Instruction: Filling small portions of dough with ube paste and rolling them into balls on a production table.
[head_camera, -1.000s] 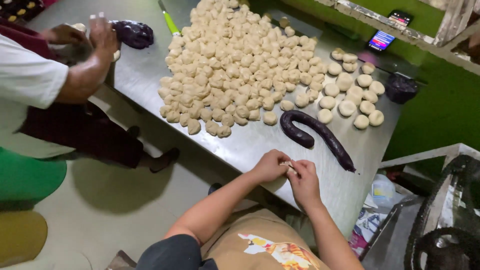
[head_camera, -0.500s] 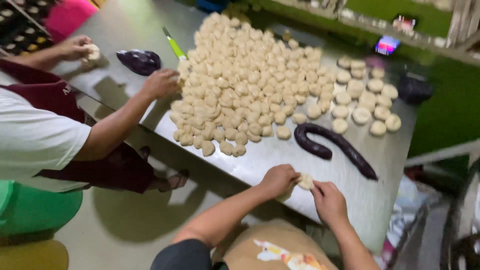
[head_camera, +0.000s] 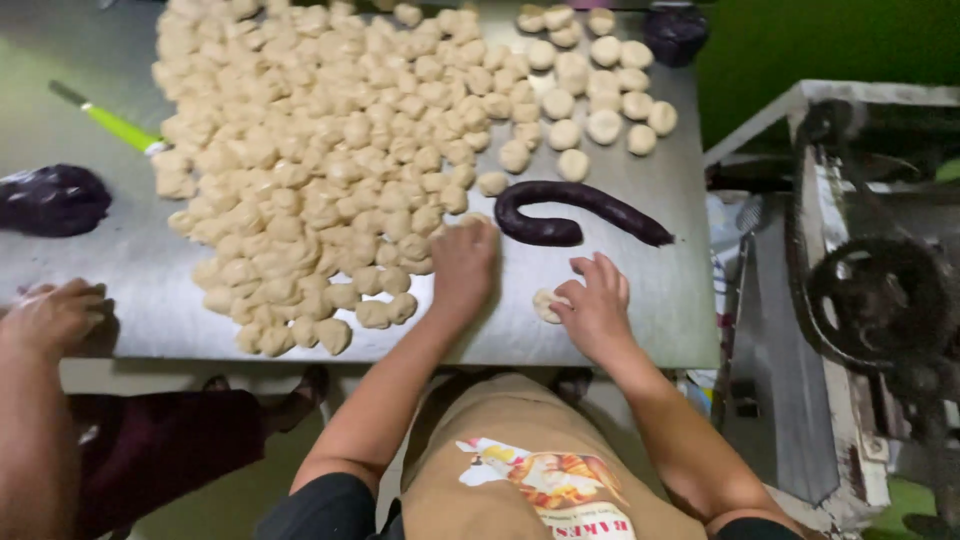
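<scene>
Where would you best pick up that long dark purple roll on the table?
Probably at the straight middle of the purple roll, from above, pinching across its width. It lies flat on the metal table, hooked at the left end and tapering at the right; it looks soft.

One head-worn view, looking steeply down over the steel table (head_camera: 620, 330) from its near edge, close in; the apron fills the near bottom, the table runs far to the top, a machine (head_camera: 870, 290) stands right
</scene>
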